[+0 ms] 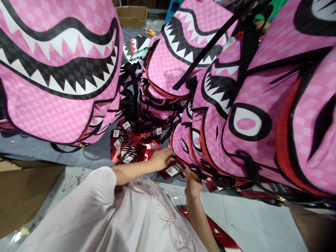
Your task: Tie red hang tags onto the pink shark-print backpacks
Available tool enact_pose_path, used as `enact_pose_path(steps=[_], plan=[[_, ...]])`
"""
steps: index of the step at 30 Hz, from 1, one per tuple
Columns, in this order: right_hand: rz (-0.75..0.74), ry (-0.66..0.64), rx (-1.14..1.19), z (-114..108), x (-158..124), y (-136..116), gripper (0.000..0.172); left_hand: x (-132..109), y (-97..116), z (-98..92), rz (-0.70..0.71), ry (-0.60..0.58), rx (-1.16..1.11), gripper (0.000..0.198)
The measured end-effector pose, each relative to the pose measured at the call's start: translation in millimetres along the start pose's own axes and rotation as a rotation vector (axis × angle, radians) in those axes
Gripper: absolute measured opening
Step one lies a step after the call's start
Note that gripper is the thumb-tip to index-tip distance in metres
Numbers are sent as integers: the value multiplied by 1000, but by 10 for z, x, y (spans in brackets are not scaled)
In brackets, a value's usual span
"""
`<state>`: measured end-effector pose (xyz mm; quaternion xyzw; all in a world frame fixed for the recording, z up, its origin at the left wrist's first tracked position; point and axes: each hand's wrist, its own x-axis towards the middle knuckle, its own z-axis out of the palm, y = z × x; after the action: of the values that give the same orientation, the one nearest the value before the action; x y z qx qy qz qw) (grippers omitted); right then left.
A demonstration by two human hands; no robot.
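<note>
A dark red and black hang tag with a white barcode label lies between my hands, low against the row of pink backpacks. My left hand is closed, its fingertips pinching around the tag's upper edge. At the tag's right corner my right hand is closed in a pinch. Just beyond both hands stands a pink checkered backpack with black and red trim. Left of my left hand, a fanned pile of red hang tags lies on the table, their red strings gathered in the middle.
A large pink backpack with a shark mouth print stands at left. More pink backpacks fill the back and right. Cardboard boxes stand at lower left and at the back. Grey-blue cloth covers the table.
</note>
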<state>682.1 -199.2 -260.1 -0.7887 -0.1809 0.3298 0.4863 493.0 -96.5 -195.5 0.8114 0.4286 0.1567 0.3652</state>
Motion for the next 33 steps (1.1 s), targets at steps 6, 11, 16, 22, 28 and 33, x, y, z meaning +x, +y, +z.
enact_pose_path(steps=[6, 11, 16, 22, 28, 33], plan=[[-299, -2, -169, 295, -373, -235, 37, -461, -720, -849, -462, 290, 461, 18], [-303, -540, -142, 1128, -542, -519, 29, -400, -982, -922, -616, 66, 543, 17], [-180, -729, -134, 1755, -637, -724, 24, -386, -1040, -1040, -587, -22, 504, 16], [49, -709, -129, 2252, -764, -893, 22, -409, -864, -1250, -407, -86, 596, 25], [227, -517, -121, 2545, -598, -982, 32, -576, -638, -1336, -213, -211, 726, 26], [176, -554, -101, 2417, -506, -1066, 26, -799, -630, -1553, -227, 1, 655, 24]])
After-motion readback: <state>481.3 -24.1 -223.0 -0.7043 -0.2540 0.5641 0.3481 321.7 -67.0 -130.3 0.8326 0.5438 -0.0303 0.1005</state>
